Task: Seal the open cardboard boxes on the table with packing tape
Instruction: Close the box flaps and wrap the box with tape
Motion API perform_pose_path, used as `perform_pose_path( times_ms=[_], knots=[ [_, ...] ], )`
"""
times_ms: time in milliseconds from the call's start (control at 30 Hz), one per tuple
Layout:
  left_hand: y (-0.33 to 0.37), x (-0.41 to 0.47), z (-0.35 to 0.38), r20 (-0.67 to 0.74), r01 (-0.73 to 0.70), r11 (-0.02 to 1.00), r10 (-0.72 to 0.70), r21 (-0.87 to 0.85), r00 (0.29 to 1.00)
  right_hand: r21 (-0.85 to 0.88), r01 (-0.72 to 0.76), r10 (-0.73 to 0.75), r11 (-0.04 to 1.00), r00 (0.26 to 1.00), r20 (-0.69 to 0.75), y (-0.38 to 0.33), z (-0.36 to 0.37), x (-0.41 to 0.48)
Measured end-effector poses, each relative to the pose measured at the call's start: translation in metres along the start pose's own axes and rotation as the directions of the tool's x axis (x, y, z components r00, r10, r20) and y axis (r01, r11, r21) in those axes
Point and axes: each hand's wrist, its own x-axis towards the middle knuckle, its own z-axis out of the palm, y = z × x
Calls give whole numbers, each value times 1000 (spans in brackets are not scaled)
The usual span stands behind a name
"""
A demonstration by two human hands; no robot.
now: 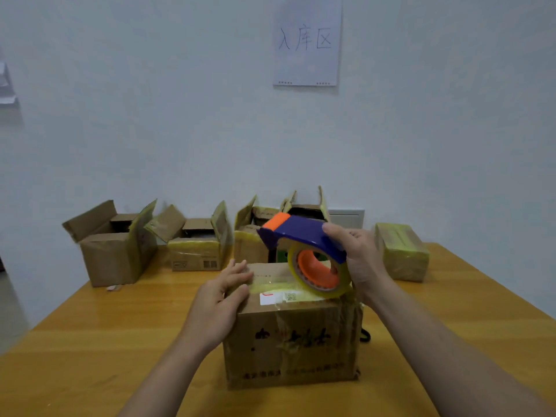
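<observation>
Centrally in the head view, one closed box (288, 335) stands on the table (90, 341), back from the near edge, with bare tabletop on both sides. The left hand (219, 299) lies flat on the box's top left edge, fingers straight. The right hand (358, 257) grips one blue-and-orange dispenser (304, 236). Its yellowish roll (319, 272) rests on the box top, at the right end of a tape strip (270, 281). Four open boxes (195, 245) line the far edge, flaps raised. One taped box (401, 251) sits near the right edge. A white label (279, 297) carries a QR code. The box's front print is unreadable. One wall sheet (307, 40) reads "入库区".
</observation>
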Motion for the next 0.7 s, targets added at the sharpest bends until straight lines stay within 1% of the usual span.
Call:
perform_pose_path(
  times_ms=[100,167,300,400,467,567,700],
  knots=[
    [-3,-2,1,-64,72,987,-82,-145,995,-15,-36,36,999,999,20,7,-9,4],
    [-2,0,1,-126,101,979,-124,-178,984,3,-79,79,997,996,46,10,-15,7],
    [3,10,-4,-215,145,978,-175,-149,961,-24,-189,191,982,975,112,14,-21,6],
    [6,16,-12,-220,180,978,-200,-106,955,32,-256,252,966,963,94,17,-19,5],
    [9,17,-15,-192,186,982,-187,-24,964,63,-247,242,967,968,71,17,-15,6],
    [12,16,-17,-167,192,979,-178,67,970,30,-169,167,985,985,44,15,-9,7],
    [9,13,-18,-110,251,968,-249,3,962,84,-127,119,988,989,86,15,-7,10]
  ],
)
